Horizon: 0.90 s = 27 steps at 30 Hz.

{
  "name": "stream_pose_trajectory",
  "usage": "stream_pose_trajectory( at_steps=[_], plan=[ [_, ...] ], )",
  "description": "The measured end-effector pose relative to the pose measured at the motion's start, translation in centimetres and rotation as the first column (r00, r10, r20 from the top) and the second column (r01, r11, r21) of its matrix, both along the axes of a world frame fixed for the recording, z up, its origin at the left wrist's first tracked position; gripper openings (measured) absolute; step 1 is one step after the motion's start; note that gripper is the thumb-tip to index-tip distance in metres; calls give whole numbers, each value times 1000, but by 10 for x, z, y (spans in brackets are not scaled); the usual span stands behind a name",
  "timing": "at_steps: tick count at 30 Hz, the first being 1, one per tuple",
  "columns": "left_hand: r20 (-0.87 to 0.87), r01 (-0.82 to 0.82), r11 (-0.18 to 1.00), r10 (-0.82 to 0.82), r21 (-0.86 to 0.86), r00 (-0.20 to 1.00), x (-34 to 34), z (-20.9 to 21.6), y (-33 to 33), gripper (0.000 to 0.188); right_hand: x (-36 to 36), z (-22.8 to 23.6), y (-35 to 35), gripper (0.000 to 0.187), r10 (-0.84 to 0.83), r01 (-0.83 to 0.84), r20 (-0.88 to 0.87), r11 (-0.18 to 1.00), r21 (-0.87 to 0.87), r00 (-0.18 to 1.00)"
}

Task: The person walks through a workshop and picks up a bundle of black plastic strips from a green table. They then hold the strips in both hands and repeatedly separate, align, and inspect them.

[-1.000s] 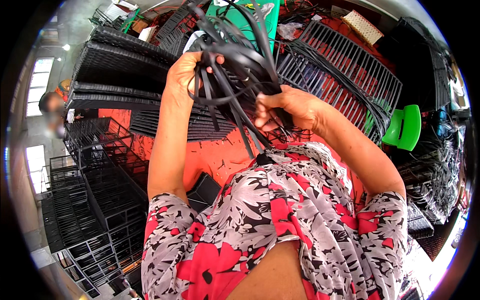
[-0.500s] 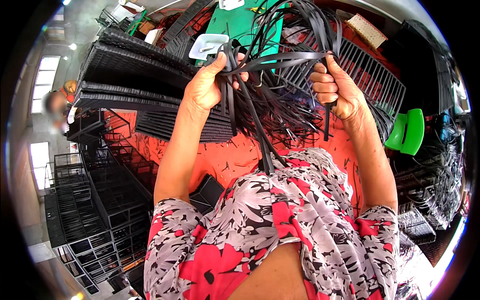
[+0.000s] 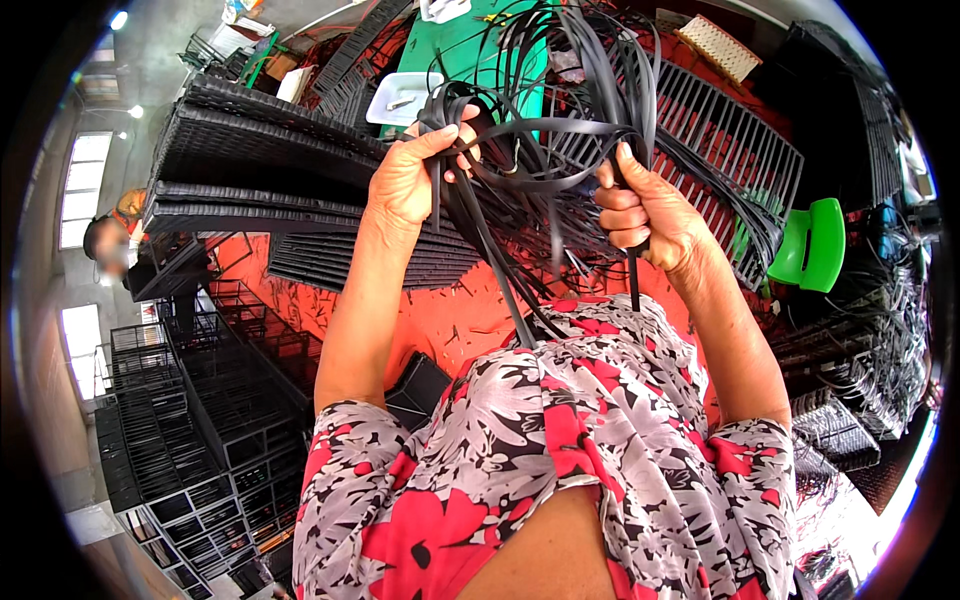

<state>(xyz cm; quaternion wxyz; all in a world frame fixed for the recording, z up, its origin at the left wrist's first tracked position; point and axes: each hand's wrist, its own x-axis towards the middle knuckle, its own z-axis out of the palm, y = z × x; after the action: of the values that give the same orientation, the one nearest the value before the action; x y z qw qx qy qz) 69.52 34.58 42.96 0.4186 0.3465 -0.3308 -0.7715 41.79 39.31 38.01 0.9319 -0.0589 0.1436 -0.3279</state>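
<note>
Several black woven rectangular panels (image 3: 270,145) lie stacked left of the flat green table (image 3: 430,50), and a grey slatted frame (image 3: 715,125) lies to its right. One loose bundle of long flat black strips (image 3: 603,75) hangs on the table's near side, partly overlapping it; a bright green plastic chair (image 3: 810,245) is well to its right. Nearer than the table, the right hand (image 3: 648,212) has its grip closed fist-like around strips, and the left hand (image 3: 413,178) curls its grip around others, near a white rectangular plastic tray (image 3: 420,84) at the table's left edge.

Co-worker's face (image 3: 113,257) blurred from here | table's (image 3: 430,48) far end cut off | left hand (image 3: 412,168) partly behind black strips (image 3: 598,70)
</note>
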Motion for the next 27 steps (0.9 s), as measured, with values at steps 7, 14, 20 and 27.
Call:
stream_pose_trajectory(
  at_steps=[7,14,20,27],
  plan=[
    [-107,65,997,-61,38,992,-3,6,3,35,16,0,1,12,-262,209,-382,962,-174,886],
    [-79,68,998,-69,-19,994,-10,24,13,37,3,-26,-20,16,-261,95,-643,955,-282,720],
    [-71,90,996,-89,3,993,-17,34,15,47,32,-63,-42,18,-206,-176,-658,867,-466,724],
    [-134,13,1000,-11,13,991,6,30,8,39,44,-57,-48,27,-141,-384,-705,756,-530,695]
  ],
)
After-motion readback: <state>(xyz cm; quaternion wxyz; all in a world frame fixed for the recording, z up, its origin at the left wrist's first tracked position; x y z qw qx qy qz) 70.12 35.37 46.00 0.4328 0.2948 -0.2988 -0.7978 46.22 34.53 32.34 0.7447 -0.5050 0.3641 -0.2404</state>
